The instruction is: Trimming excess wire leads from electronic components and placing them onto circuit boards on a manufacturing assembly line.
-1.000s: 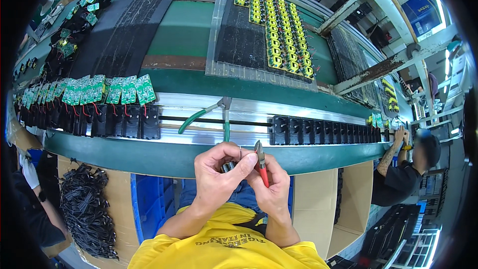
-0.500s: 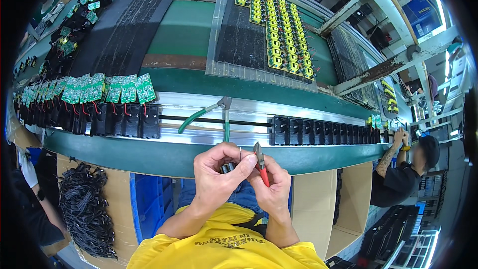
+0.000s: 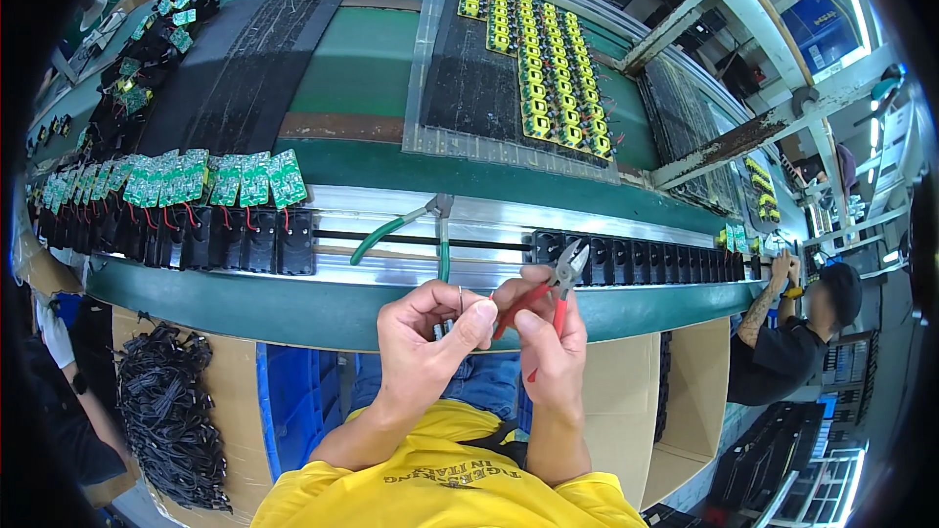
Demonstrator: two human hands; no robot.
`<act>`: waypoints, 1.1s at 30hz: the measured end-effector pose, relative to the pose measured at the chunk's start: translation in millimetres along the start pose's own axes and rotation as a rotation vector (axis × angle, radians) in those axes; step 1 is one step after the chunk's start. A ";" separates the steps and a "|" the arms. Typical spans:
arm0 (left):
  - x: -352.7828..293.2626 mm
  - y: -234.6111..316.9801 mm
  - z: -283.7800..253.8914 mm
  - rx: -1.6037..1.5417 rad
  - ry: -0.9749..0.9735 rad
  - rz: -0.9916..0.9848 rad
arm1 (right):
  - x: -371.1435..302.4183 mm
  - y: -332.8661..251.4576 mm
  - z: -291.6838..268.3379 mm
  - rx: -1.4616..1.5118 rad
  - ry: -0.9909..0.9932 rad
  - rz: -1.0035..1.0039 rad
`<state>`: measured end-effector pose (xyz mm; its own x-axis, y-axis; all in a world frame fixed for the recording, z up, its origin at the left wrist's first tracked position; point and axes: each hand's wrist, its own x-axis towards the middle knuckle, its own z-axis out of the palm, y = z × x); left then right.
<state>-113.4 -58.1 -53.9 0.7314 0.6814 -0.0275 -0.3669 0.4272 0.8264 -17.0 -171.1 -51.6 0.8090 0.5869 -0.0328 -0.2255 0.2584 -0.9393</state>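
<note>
My right hand is wrapped round red-handled side cutters, whose handles are spread and whose jaws point up and away. My left hand is closed in front of me, with small shiny metal pieces partly hidden in its fingers. A thin metal piece stands up between its thumb and forefinger, and a tiny red tip shows beside the thumb. The two hands are close together at the bench's front edge. Beyond the left one, green-handled pliers lie with handles apart on the metal rail.
Black plastic housings line the rail to the right. At the left, others carry green circuit boards on red wires. Yellow-topped parts stand on a far mat. Below is a carton of black cables. A co-worker sits at right.
My right hand has turned and the cutters have swung up and right, away from the left fingertips, with their handles spreading. My left hand has shifted only slightly.
</note>
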 end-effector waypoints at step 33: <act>-220.3 63.3 -42.7 -0.033 -0.351 0.555 | -202.9 190.5 178.2 -0.343 -1.358 -1.220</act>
<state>-322.3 -155.8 -19.5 0.5702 0.5738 0.5879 -0.7573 0.0898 0.6469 -320.9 -104.3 -163.0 -0.5556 0.3987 0.7296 0.3203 0.9124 -0.2547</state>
